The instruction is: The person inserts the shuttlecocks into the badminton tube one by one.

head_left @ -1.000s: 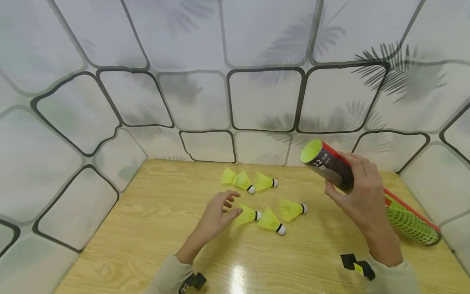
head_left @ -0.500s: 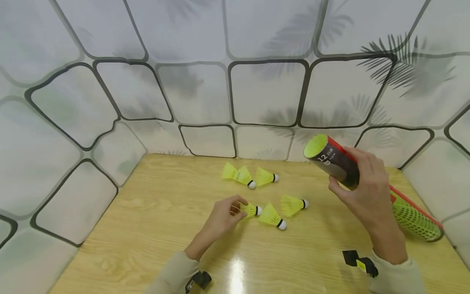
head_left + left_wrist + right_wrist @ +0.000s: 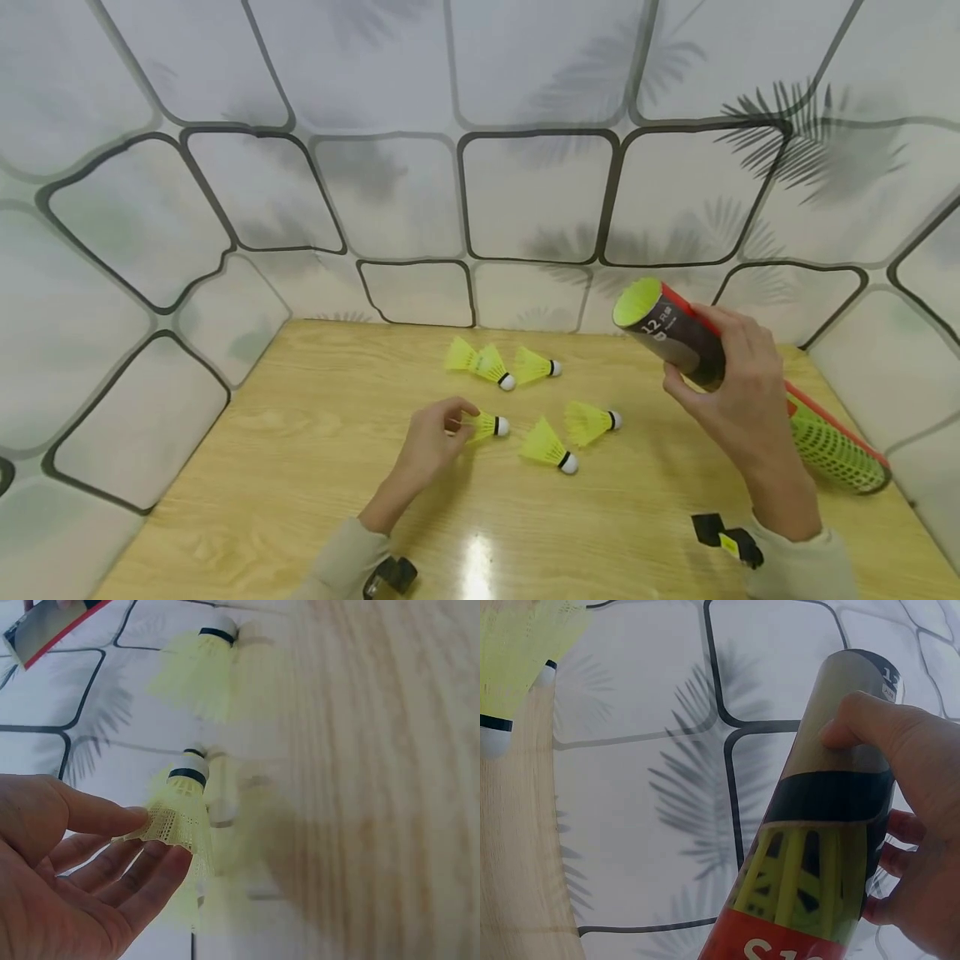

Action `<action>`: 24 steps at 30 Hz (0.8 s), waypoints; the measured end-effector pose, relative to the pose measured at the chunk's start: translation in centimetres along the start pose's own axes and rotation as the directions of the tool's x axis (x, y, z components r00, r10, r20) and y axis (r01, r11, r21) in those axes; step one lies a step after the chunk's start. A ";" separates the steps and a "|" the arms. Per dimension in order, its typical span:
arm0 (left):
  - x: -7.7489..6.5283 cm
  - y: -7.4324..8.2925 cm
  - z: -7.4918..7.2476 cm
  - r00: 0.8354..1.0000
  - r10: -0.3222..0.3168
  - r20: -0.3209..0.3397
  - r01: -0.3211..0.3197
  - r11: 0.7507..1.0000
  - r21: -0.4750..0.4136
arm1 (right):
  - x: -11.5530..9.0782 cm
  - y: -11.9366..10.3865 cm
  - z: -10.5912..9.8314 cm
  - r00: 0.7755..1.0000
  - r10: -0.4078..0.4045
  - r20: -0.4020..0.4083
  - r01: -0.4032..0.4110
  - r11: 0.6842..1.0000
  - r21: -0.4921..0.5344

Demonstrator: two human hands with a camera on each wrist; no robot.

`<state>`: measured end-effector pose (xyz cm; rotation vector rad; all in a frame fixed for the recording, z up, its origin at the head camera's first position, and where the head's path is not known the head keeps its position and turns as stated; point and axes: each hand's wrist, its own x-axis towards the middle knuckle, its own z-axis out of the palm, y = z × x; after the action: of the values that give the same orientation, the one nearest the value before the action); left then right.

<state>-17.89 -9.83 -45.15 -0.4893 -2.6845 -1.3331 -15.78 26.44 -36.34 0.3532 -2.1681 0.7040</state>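
At lower centre: left hand (image 3: 429,443), pinching one white-tipped yellow plastic shuttlecock (image 3: 485,426) by its skirt — presumably keeping the tip free. At right: right hand (image 3: 750,387), gripping black-and-red cylindrical tube (image 3: 686,343), mouth tilted up-left, likely for access. Mid-frame: five yellow shuttlecocks (image 3: 543,442), pale wooden table (image 3: 337,379). Since half a second ago — pinched shuttlecock shifted leftward from its neighbour.

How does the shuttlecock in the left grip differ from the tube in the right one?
Size: the shuttlecock is short; the tube is far longer.
Shape: the shuttlecock flares into a skirt; the tube is a straight cylinder.
Pose: in the head view, the shuttlecock points its white base rightward; the tube tilts its open mouth up and leftward.
Shared: both show yellow-green.
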 end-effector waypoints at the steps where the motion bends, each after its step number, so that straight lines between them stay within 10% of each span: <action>1: 0.0 0.0 -0.2 1.000 -0.007 -0.007 0.007 1.000 0.000 | 0.0 0.0 0.0 1.000 -0.001 0.000 0.001 1.000 0.002; 24: 2.6 4.5 -6.1 0.971 0.071 -0.229 -0.109 0.981 -0.158 | 0.0 -0.1 0.2 0.999 -0.031 0.039 0.031 1.000 0.007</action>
<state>-19.18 -11.49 -37.38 -0.4427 -2.3549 -1.5010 -15.85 26.23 -36.35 0.4061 -2.1932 0.6916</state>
